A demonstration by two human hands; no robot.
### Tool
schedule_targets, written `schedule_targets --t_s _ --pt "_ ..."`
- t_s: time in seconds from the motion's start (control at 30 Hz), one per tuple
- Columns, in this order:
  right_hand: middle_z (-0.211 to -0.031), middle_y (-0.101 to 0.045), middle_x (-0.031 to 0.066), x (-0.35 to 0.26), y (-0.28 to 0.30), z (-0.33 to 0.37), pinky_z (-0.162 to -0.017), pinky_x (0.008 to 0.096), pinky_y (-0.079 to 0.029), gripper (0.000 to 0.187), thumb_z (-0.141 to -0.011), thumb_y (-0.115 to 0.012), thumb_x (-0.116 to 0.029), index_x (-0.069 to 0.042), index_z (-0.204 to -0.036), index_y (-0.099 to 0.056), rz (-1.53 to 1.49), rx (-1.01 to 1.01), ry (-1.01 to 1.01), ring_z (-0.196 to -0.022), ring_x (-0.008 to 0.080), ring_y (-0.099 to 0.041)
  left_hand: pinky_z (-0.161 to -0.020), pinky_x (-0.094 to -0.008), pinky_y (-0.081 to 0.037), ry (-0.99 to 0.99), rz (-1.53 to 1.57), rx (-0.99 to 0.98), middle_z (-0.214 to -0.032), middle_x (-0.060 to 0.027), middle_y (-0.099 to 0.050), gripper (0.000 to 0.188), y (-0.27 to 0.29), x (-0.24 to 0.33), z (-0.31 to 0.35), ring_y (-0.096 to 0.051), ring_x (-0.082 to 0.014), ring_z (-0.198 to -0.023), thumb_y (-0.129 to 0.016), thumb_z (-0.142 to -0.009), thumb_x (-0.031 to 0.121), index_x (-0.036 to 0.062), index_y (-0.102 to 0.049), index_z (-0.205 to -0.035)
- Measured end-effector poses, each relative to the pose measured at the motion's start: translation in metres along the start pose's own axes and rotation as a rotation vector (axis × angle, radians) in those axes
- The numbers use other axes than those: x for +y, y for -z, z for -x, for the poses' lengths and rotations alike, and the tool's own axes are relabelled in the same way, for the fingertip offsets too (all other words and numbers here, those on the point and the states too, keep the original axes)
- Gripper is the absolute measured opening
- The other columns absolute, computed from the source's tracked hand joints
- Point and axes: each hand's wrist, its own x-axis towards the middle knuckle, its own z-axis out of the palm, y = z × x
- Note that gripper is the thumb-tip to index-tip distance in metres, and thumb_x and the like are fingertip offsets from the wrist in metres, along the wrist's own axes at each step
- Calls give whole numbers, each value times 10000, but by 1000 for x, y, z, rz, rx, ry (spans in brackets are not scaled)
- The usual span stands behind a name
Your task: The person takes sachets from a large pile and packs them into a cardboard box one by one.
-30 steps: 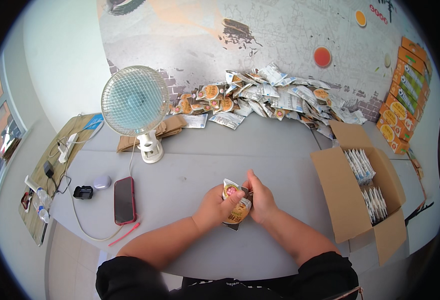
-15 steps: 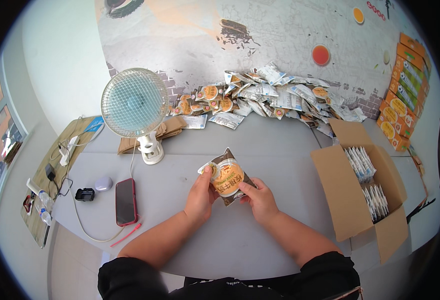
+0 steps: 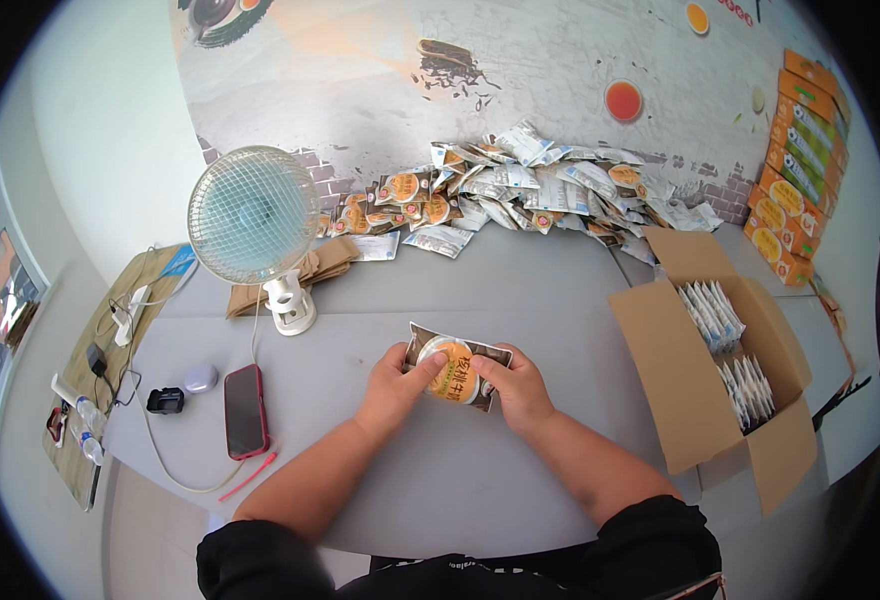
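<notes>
A brown and white food sachet (image 3: 452, 378) with an orange bowl picture is held above the middle of the grey table (image 3: 440, 480). My left hand (image 3: 397, 384) grips its left side, thumb pressed on the front. On its right side my right hand (image 3: 521, 387) closes around the edge, the thumb also on the face. The fingers behind the sachet are hidden. To the right stands an open cardboard box (image 3: 672, 385) with two rows of upright sachets (image 3: 712, 315) inside. A heap of similar loose sachets (image 3: 530, 190) lies along the wall.
A white clip fan (image 3: 253, 215) stands at the back left, beside folded brown cardboard (image 3: 328, 262). Left of my arm lie a red-cased phone (image 3: 247, 412), a lilac case (image 3: 201, 378), a black holder (image 3: 166, 401) and a cable. Orange cartons (image 3: 788, 205) are stacked at the far right.
The sachet has turned from an upright slant to lying more sideways between my hands. My left thumb has moved inward on its front. The whole view has shifted slightly.
</notes>
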Motion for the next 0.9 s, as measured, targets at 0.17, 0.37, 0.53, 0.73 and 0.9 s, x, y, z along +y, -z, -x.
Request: schedule_targets --t_s 0.17,0.37,0.53,0.73,0.9 --pt "-797 -570 -22 8 7 -4 -611 243 -448 200 -925 -661 -246 -58 -944 -597 89 -21 -16 -714 48 -514 -731 -279 -488 -23 -102 -11 -951 -74 -607 499 0 8 0 -568 -129 -829 -735 -866 363 -42 -537 -1080" --pt "-809 -558 -25 1 -7 8 -652 236 -449 215 -956 -630 -253 -46 -934 -575 195 -62 10 -725 47 -499 -725 -297 -535 12 161 5 -970 -93 -610 478 -14 18 13 -611 -149 -816 -727 -881 317 -38 -491 -1097" --pt "-835 -566 -4 10 -18 7 -675 238 -457 266 -960 -626 -288 -33 -930 -558 325 131 176 -762 56 -505 -684 -287 -545 86 224 82 -930 -80 -610 414 -27 20 26 -614 -129 -804 -711 -899 339 3 -497 -1012" --pt "-790 -556 5 3 -25 17 -630 246 -437 310 -967 -605 -323 -48 -839 -541 320 110 146 -705 70 -486 -623 -265 -500 4 116 17 -852 -35 -573 317 -34 17 44 -555 -90 -734 -654 -944 315 56 -472 -946" --pt "-694 -519 11 -5 -24 15 -553 273 -411 376 -956 -598 -378 -74 -750 -519 -21 95 -175 -620 98 -473 -547 -227 -419 -230 -62 -54 -736 35 -509 289 -36 9 58 -461 -38 -654 -650 -951 291 90 -466 -855"
